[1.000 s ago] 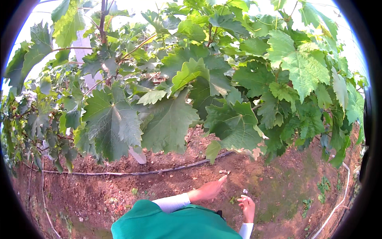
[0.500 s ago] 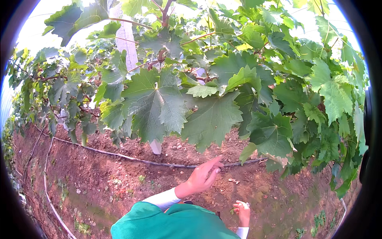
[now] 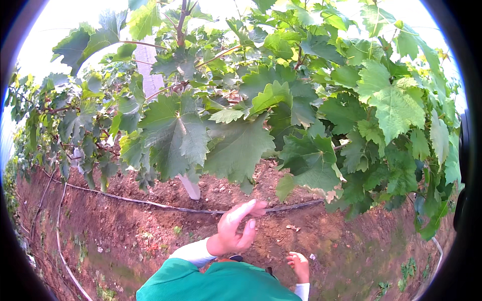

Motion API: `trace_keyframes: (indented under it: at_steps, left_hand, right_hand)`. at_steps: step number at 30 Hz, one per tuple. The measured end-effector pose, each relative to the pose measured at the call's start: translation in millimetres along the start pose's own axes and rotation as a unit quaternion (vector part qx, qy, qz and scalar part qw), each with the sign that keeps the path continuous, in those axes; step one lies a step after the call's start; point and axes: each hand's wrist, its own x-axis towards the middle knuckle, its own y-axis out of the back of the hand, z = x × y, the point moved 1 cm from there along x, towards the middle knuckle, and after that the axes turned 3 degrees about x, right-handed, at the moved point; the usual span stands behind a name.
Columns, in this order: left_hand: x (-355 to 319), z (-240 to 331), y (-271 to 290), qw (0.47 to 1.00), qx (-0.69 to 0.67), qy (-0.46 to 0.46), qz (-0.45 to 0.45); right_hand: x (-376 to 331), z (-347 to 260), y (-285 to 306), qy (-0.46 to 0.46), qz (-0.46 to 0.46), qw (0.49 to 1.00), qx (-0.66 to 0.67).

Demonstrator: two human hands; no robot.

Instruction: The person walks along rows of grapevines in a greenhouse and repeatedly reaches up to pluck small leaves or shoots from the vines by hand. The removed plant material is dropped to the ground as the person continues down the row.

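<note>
My left hand [image 3: 235, 229] is held over the soil, just below the hanging grapevine leaves. Its fingers are stretched out, the thumb stands apart from them, and nothing is in it. Nearest above it are a broad green grape leaf [image 3: 240, 150] and a darker lobed one [image 3: 309, 159], neither touched. Lower and to the right, my right hand [image 3: 300, 267] has its fingers loosely bent and apart, with no held object visible. A small pale bit [image 3: 313, 257] shows beside that hand, separate from the fingers; whether it lies on the soil or is in the air, I cannot tell.
A dark irrigation hose [image 3: 150, 202] runs along the foot of the vine row. A pale post [image 3: 190, 187] rises behind the leaves. Another thin pale hose [image 3: 59, 236] curves across the reddish soil [image 3: 135, 241] at left. Dense foliage [image 3: 396, 170] hangs low at right.
My left hand has moved slightly left and its thumb has spread from the fingers. The pale bit at my right fingertips is now apart from them. The leaves have shifted left in view.
</note>
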Motion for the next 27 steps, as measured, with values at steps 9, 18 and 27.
trace_keyframes:
  at_steps: [9,18,27]
  left_hand:
    - [15,-6,-25,0.997,-0.045,-0.054,0.032]
    - [18,-36,-57,0.992,-0.104,-0.069,0.006]
    - [4,-63,-90,0.949,-0.179,-0.209,-0.153]
  right_hand:
    - [-20,-2,17,-0.02,0.049,0.999,-0.001]
    - [-46,8,31,0.022,0.125,0.991,0.033]
    - [-58,-8,14,0.053,0.187,0.98,0.037]
